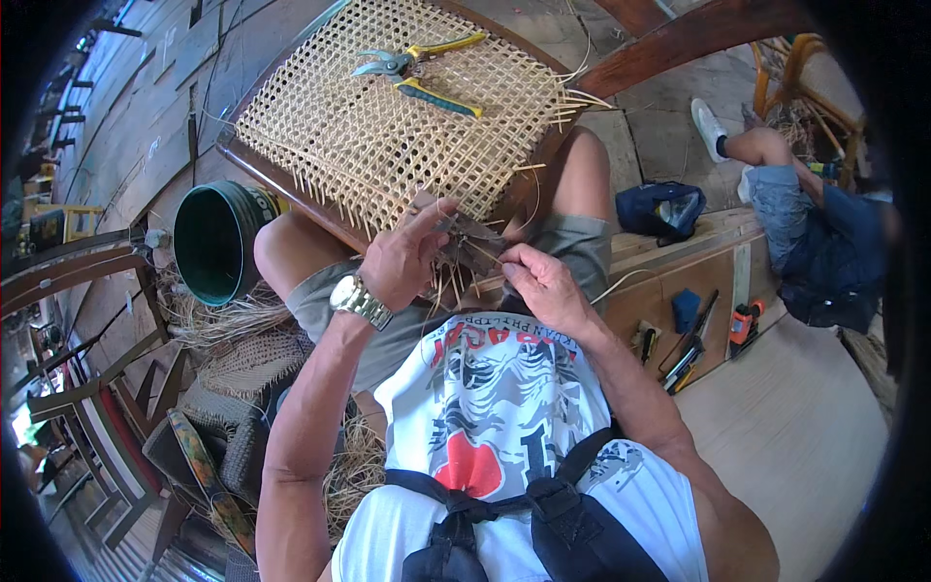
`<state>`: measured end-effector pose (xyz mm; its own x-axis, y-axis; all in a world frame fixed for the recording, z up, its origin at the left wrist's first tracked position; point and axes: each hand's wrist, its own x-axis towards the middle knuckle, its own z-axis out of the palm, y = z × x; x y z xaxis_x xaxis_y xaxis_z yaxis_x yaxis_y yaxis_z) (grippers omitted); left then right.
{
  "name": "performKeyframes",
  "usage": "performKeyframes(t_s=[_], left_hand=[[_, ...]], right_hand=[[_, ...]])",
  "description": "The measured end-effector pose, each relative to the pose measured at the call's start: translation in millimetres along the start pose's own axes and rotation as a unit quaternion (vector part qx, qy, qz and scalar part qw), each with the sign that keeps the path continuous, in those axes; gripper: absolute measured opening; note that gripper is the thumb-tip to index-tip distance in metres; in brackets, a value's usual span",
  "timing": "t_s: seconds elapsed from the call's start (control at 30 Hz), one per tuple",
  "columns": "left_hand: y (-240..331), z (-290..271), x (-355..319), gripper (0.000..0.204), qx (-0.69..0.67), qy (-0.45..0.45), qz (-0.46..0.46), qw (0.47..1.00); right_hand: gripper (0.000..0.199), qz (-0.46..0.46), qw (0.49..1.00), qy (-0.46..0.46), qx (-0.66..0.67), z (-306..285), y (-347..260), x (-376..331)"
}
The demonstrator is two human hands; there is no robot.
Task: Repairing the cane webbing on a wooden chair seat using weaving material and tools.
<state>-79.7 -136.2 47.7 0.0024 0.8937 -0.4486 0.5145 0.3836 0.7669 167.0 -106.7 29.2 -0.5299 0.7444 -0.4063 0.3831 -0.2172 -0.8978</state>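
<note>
A woven cane seat in a dark wooden frame rests across my knees, loose strand ends sticking out along its near and right edges. My left hand, with a metal watch at the wrist, is closed at the near edge of the frame; its index finger reaches forward, and what it grips is hidden. Beside it lies a dark brown flat piece with short cane ends around it. My right hand pinches a thin cane strand by that piece. Pruning shears with yellow and green handles lie spread on the weave.
A green bucket stands left of my knee, among cane scraps. At right are a dark blue bag, several hand tools on a wooden board and another seated person. Curved wooden chair parts reach in at the top right.
</note>
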Motion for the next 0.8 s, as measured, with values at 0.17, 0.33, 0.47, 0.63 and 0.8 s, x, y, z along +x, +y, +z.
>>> performKeyframes(t_s=[0.17,0.33,0.47,0.63,0.8], left_hand=[[0.1,2.8,-1.3,0.046,-0.007,0.021,0.051,0.998],[3.7,-24.7,5.5,0.049,-0.002,-0.008,-0.021,1.0],[-9.1,-65.9,23.8,0.064,-0.122,-0.051,-0.078,0.988],[-28.1,-82.9,30.9,0.048,0.1,0.041,0.072,0.992],[-45.2,-102.0,33.4,0.052,-0.054,-0.022,0.004,0.998]], right_hand=[[0.017,0.002,1.0,-0.018,0.019,-5.5,3.4,-0.9],[0.017,-0.006,0.996,0.001,-0.084,6.5,-23.7,22.6],[0.023,-0.092,0.99,0.022,-0.104,17.2,-37.4,55.4],[0.028,-0.035,0.998,0.043,-0.041,-21.5,6.8,-31.2],[0.033,0.165,0.816,0.151,0.533,-69.0,78.5,-178.4]])
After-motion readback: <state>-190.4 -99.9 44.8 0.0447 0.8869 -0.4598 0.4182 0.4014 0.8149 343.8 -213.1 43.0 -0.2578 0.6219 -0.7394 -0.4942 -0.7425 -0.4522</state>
